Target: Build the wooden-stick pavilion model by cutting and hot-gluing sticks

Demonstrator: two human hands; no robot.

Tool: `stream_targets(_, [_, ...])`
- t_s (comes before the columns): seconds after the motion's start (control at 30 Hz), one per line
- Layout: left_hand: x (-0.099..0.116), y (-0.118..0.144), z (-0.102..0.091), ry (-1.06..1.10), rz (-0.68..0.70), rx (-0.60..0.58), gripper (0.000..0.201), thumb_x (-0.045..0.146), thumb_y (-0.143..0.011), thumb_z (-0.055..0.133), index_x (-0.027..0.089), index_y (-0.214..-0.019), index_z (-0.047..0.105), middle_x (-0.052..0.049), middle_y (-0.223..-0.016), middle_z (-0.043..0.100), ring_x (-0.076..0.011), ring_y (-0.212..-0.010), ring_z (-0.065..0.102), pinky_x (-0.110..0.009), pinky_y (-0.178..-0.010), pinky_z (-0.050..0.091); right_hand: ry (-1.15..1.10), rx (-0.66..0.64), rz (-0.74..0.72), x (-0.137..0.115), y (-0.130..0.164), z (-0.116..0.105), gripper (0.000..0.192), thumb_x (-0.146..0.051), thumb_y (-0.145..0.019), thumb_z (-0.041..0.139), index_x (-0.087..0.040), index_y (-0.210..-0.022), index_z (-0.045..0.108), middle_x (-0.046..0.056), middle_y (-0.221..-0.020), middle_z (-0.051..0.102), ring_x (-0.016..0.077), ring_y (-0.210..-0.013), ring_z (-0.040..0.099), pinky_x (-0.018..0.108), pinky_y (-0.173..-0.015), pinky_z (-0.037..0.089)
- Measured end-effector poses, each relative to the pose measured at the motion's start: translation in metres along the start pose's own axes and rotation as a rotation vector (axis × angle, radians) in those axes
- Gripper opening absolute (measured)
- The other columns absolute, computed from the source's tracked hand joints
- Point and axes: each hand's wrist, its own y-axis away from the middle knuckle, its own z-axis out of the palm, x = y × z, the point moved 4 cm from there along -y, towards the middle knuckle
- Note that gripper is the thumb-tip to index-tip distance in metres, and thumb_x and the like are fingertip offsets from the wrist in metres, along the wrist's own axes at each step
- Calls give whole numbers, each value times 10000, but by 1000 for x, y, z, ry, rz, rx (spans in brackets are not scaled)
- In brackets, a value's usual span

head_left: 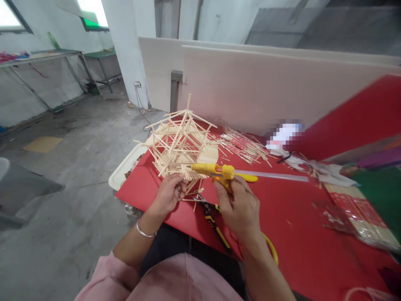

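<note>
A roofed model of thin wooden sticks [184,142] stands on the red table. My left hand [171,194] is closed at its near lower edge, fingers pinching the sticks there; the exact spot is partly hidden. In my right hand [239,205] is a yellow hot glue gun [216,170], gripped by its handle. Its nozzle points left, close to the sticks above my left fingertips. A long clear glue stick [275,175] sticks out of the gun's back. Between my hands lie black-and-yellow pliers [213,223], jaws toward the model.
Loose sticks and plastic wrappers [242,144] lie behind the model on the red table [294,238]. Packed sticks [360,213] are at the right. White boards [266,83] stand along the far side. A pale tray [125,167] sits beside the left table edge, and a grey stool [19,192] stands farther left.
</note>
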Motion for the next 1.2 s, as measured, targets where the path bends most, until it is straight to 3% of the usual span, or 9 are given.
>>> stream_targets(0.27, [-3, 5, -7, -31, 79, 34, 307, 413, -648, 735, 135, -637, 602, 38, -437, 545, -43, -306, 420, -158, -321, 274, 262, 40, -72, -12, -10, 14, 325, -471, -871, 573, -153, -921, 614, 59, -803, 652, 163, -726, 607, 249, -572, 366])
stream_targets(0.6, [-6, 8, -14, -40, 97, 48, 329, 444, -641, 726, 142, -625, 599, 37, -429, 544, -46, -294, 413, -161, -301, 236, 489, 84, -173, -24, -22, 15, 210, -358, -862, 586, -154, -907, 614, 5, -733, 602, 106, -600, 488, 269, -503, 228])
stream_targets(0.83, [-7, 5, -14, -48, 99, 50, 319, 442, -641, 713, 146, -617, 596, 40, -435, 542, -45, -295, 416, -165, -301, 245, 538, 93, -184, -24, -22, 20, 237, -352, -854, 586, -156, -986, 606, -6, -717, 574, 107, -586, 448, 282, -500, 195])
stream_targets(1.2, [-2, 2, -12, -51, 94, 50, 328, 455, -628, 714, 153, -606, 589, 46, -431, 521, -46, -307, 409, -173, -314, 259, 561, 83, -208, -27, -24, 17, 197, -346, -845, 575, -158, -896, 606, -4, -688, 566, 116, -570, 432, 272, -500, 209])
